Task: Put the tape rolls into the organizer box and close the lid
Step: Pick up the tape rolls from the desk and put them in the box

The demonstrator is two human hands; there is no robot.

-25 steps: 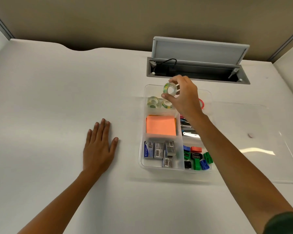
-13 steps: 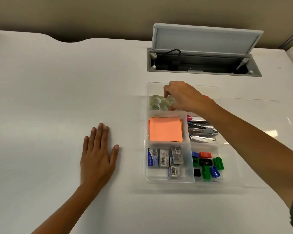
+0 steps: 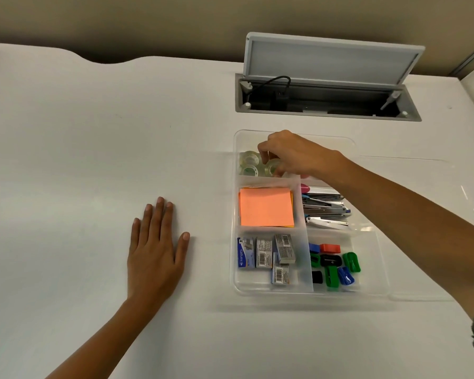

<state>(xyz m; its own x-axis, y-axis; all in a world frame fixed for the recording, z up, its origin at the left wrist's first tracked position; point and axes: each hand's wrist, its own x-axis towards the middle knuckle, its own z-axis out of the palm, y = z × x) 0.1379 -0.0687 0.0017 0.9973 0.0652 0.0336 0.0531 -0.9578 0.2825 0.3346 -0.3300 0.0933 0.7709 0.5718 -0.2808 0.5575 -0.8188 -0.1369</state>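
Note:
A clear plastic organizer box (image 3: 234,269) stands open on the white desk. Its far-left compartment holds three clear tape rolls; two of them (image 3: 249,164) lie free at the left. My right hand (image 3: 293,153) reaches down into that compartment with its fingertips on the third tape roll (image 3: 271,168), partly covering it. The clear lid (image 3: 411,187) lies flat on the desk to the box's right, under my right forearm. My left hand (image 3: 155,250) rests flat on the desk left of the box, fingers spread, holding nothing.
Other compartments hold an orange sticky-note pad (image 3: 266,207), staple boxes (image 3: 268,255), staplers (image 3: 326,207) and coloured sharpeners (image 3: 334,265). Behind the box a grey cable hatch (image 3: 326,102) stands open in the desk with its flap raised.
My right hand has lowered the tape roll from above the box into the far-left compartment beside the other two. The left hand stayed flat on the desk.

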